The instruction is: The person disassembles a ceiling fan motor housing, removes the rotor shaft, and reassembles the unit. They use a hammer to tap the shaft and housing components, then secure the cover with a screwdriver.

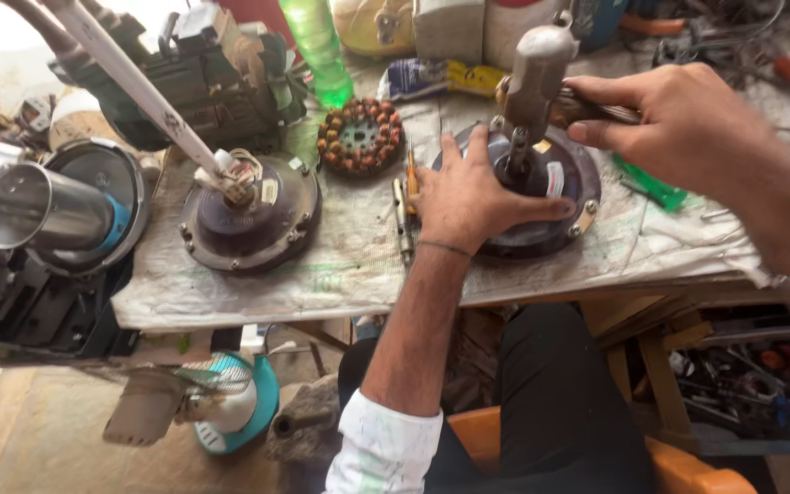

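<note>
The paper-covered tabletop carries 2 dark round metal fan motor housings. The right housing lies just in front of the person; the left housing, with a white rod rising from its hub, lies beside it. Behind and between them sits a round copper-wound stator. The left hand presses flat and open-fingered on the right housing's near edge. The right hand is closed around the handle of a grey metal hammer, whose head stands over the housing's centre shaft.
</note>
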